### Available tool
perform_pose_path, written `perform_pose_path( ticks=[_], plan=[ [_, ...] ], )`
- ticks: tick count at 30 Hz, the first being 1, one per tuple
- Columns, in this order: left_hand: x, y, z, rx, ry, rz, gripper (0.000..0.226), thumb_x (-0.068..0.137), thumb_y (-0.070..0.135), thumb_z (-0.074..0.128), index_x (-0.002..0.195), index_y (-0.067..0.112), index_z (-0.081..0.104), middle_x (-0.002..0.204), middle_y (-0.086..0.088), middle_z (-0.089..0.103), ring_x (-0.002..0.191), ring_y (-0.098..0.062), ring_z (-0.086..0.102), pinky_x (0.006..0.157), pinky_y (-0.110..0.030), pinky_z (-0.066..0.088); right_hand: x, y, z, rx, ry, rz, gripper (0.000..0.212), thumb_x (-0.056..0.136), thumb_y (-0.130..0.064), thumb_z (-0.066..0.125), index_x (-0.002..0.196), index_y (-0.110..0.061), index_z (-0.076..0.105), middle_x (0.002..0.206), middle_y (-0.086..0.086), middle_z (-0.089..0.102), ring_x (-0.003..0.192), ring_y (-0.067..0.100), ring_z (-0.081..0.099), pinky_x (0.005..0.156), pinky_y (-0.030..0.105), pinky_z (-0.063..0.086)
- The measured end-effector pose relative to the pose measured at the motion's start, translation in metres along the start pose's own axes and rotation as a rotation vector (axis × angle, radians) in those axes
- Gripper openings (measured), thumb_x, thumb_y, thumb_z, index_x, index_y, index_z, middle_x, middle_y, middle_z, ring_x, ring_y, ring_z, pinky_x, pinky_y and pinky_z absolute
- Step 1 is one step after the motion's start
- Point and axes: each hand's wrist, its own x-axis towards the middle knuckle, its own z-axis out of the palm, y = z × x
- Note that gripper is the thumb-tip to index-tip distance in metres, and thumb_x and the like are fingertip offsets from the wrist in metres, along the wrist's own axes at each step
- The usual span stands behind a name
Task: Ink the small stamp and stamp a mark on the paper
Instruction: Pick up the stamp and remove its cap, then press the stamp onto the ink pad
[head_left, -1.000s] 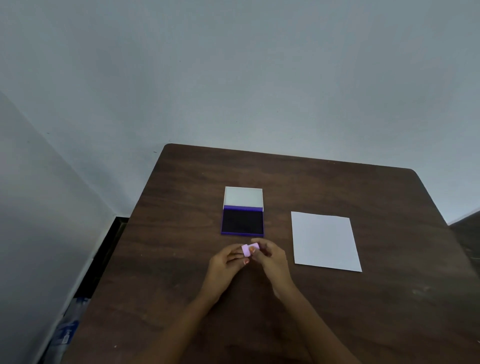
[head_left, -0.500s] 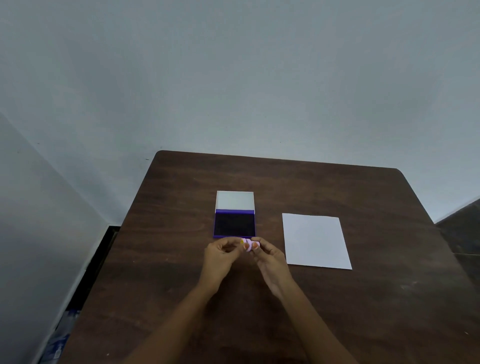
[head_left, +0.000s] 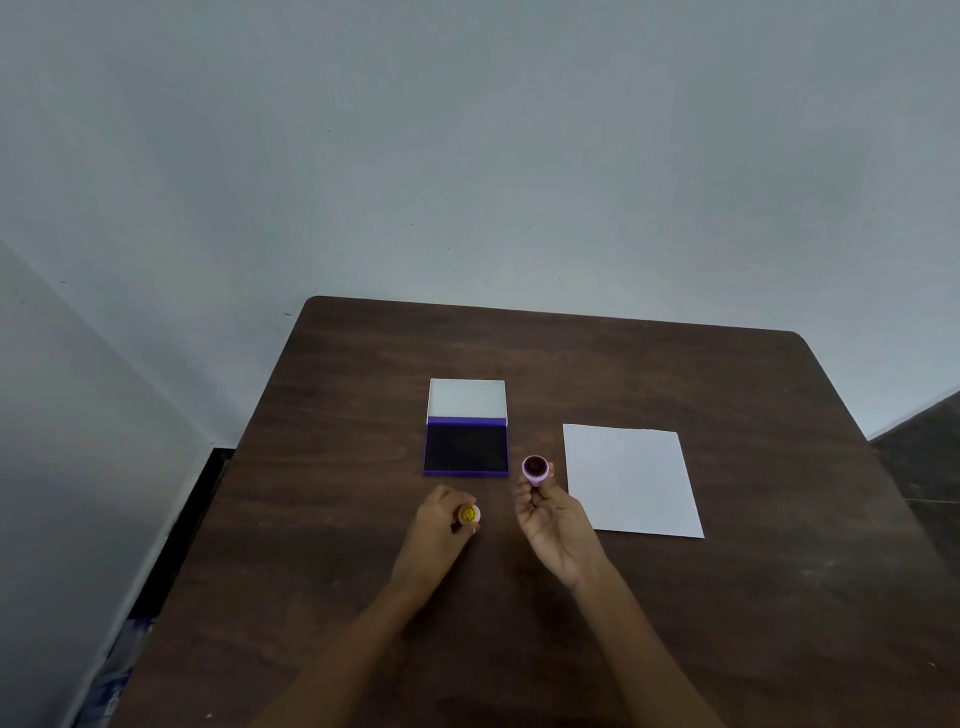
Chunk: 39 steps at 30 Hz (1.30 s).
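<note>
Two hands hover low-centre over the desk (head_left: 727, 597), apart. The right hand (head_left: 558, 525), palm up, pinches the stamp (head_left: 535, 469) between ink pad (head_left: 466, 448) and paper (head_left: 631, 480). The left hand (head_left: 441, 530), knuckles up, pinches a yellow-faced cap (head_left: 468, 514).

Table (head_left: 363, 519): dark wood, in front of me.
On it: open ink pad (head_left: 466, 447); white paper (head_left: 631, 480) to its right.
</note>
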Motion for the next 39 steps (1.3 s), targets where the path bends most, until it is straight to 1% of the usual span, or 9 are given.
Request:
perform_pose_path(
  ticks=[7, 11, 16, 19, 22, 24, 27, 31, 39],
  plan=[
    [0.006, -0.006, 0.012, 0.164, -0.103, 0.067, 0.032, 0.083, 0.016, 0.06, 0.114, 0.019, 0.055, 0.123, -0.002, 0.05, 0.11, -0.01, 0.047, 0.09, -0.018, 0.036, 0.009, -0.003, 0.005, -0.068, -0.029, -0.059, 0.021, 0.066, -0.001, 0.063, 0.087, -0.001, 0.065, 0.078, 0.017, 0.074, 0.068, 0.02, 0.071, 0.057, 0.025, 0.06],
    [0.011, -0.01, 0.014, 0.175, -0.134, 0.058, 0.035, 0.084, 0.02, 0.06, 0.117, 0.02, 0.052, 0.127, -0.003, 0.047, 0.111, -0.01, 0.044, 0.09, -0.017, 0.033, 0.016, -0.009, 0.011, -0.274, -0.07, -0.112, 0.016, 0.072, -0.003, 0.062, 0.083, -0.01, 0.071, 0.083, 0.008, 0.076, 0.08, 0.018, 0.07, 0.061, 0.023, 0.058],
    [0.015, -0.015, 0.009, 0.102, -0.175, 0.022, 0.053, 0.08, 0.029, 0.064, 0.128, 0.021, 0.042, 0.134, -0.002, 0.041, 0.12, -0.013, 0.04, 0.096, -0.021, 0.031, 0.034, -0.006, 0.023, -0.879, 0.029, -0.328, 0.017, 0.084, -0.011, 0.059, 0.098, -0.019, 0.064, 0.108, 0.005, 0.066, 0.099, 0.017, 0.061, 0.081, 0.026, 0.054],
    [0.02, -0.022, -0.008, 0.029, -0.071, 0.011, 0.044, 0.083, 0.03, 0.061, 0.123, 0.022, 0.046, 0.13, -0.003, 0.047, 0.116, -0.011, 0.045, 0.1, -0.028, 0.039, 0.047, 0.002, 0.033, -1.202, 0.184, -0.508, 0.019, 0.08, -0.02, 0.067, 0.098, -0.019, 0.066, 0.103, 0.001, 0.068, 0.096, 0.016, 0.061, 0.086, 0.033, 0.052],
    [0.033, -0.033, -0.023, 0.06, 0.088, 0.04, 0.049, 0.081, 0.029, 0.063, 0.126, 0.019, 0.045, 0.132, -0.006, 0.048, 0.119, -0.014, 0.044, 0.102, -0.029, 0.036, 0.062, 0.012, 0.047, -1.447, 0.15, -0.677, 0.021, 0.082, -0.015, 0.064, 0.102, -0.011, 0.065, 0.104, 0.008, 0.068, 0.089, 0.011, 0.057, 0.076, 0.016, 0.044],
    [0.045, -0.04, -0.028, 0.053, 0.117, 0.023, 0.061, 0.078, 0.028, 0.068, 0.131, 0.016, 0.04, 0.136, -0.008, 0.046, 0.125, -0.018, 0.04, 0.103, -0.027, 0.029, 0.072, 0.022, 0.056, -1.599, 0.11, -0.763, 0.019, 0.083, -0.011, 0.062, 0.101, -0.006, 0.064, 0.104, 0.013, 0.067, 0.089, 0.013, 0.058, 0.076, 0.014, 0.042],
    [0.062, -0.048, -0.031, 0.015, 0.046, -0.032, 0.08, 0.074, 0.031, 0.072, 0.138, 0.012, 0.028, 0.145, -0.011, 0.037, 0.132, -0.021, 0.033, 0.109, -0.028, 0.021, 0.086, 0.034, 0.066, -1.734, 0.08, -0.789, 0.021, 0.085, -0.01, 0.059, 0.104, -0.002, 0.061, 0.106, 0.016, 0.066, 0.098, 0.022, 0.059, 0.083, 0.023, 0.041],
    [0.077, -0.058, -0.027, 0.231, 0.031, 0.05, 0.094, 0.074, 0.051, 0.063, 0.143, 0.014, 0.011, 0.155, -0.009, 0.016, 0.142, -0.02, 0.013, 0.115, -0.034, 0.005, 0.099, 0.043, 0.072, -1.832, 0.059, -0.792, 0.016, 0.086, -0.009, 0.057, 0.097, 0.001, 0.063, 0.103, 0.019, 0.066, 0.096, 0.027, 0.059, 0.082, 0.026, 0.041],
    [0.08, -0.068, -0.02, 0.395, 0.016, 0.12, 0.091, 0.077, 0.064, 0.047, 0.139, 0.024, -0.007, 0.156, -0.004, 0.003, 0.142, -0.014, -0.002, 0.111, -0.033, -0.008, 0.108, 0.047, 0.072, -1.975, 0.066, -0.753, 0.023, 0.087, -0.01, 0.055, 0.108, -0.002, 0.059, 0.115, 0.017, 0.062, 0.106, 0.026, 0.055, 0.092, 0.031, 0.043]
  ],
)
